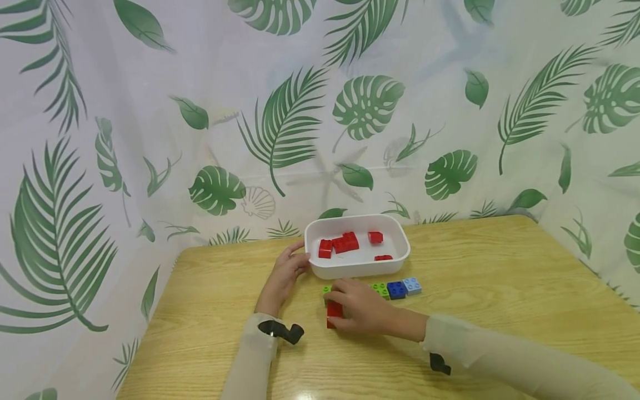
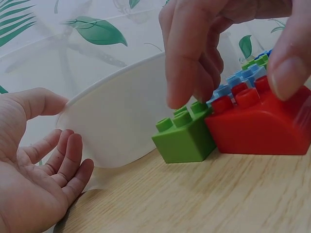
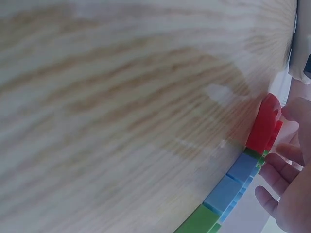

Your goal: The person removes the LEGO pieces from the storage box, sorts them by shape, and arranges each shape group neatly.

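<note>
My left hand (image 1: 285,275) touches the left end of a white tub (image 1: 360,271), thumb at its rim, fingers loosely bent beside the wall. In front of the tub, my right hand (image 1: 362,305) holds a red toy brick (image 1: 333,318) with a curved end, the thumb over that end. Its other fingers bend down over a light green brick (image 2: 184,141), against which the red one stands. From there a row continues with light blue bricks (image 3: 223,194), a green brick (image 1: 381,290), a dark blue brick (image 1: 397,289) and a light blue end brick (image 1: 412,285).
Inside the tub lie several red bricks (image 1: 346,242). The wooden table (image 1: 475,266) carries everything. Behind it hangs a white leaf-patterned cloth (image 1: 300,183), close to the tub's far side.
</note>
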A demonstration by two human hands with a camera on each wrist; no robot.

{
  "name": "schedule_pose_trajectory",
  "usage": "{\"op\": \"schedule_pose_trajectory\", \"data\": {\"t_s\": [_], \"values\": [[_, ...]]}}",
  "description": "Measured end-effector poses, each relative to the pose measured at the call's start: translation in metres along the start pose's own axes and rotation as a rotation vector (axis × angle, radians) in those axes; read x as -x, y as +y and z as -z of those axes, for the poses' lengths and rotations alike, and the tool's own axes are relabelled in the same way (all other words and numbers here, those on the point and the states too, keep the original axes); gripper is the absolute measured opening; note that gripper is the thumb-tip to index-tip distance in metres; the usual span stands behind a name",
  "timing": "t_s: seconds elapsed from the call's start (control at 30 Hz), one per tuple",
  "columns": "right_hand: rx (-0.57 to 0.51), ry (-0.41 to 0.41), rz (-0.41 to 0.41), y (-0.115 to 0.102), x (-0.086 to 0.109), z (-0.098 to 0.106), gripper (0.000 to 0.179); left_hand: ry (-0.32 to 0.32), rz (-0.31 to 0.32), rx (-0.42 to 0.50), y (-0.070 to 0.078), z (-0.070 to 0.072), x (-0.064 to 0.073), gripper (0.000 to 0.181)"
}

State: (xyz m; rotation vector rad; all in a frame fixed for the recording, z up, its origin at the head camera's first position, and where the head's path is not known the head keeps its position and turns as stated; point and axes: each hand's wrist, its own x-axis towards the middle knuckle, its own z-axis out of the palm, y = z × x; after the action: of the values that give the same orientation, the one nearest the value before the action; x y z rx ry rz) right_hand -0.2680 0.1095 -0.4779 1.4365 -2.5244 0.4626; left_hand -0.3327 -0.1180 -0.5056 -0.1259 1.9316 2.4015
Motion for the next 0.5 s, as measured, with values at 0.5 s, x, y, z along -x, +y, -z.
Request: {"op": "schedule_pose_trajectory", "data": {"t_s": [0.5], "values": [[0.005,0.013,0.004,0.0006,0.0008,0.0020,0.036,-0.020,-0.021,0.001,0.0017,-0.0012,0.0011,0.055]]}}
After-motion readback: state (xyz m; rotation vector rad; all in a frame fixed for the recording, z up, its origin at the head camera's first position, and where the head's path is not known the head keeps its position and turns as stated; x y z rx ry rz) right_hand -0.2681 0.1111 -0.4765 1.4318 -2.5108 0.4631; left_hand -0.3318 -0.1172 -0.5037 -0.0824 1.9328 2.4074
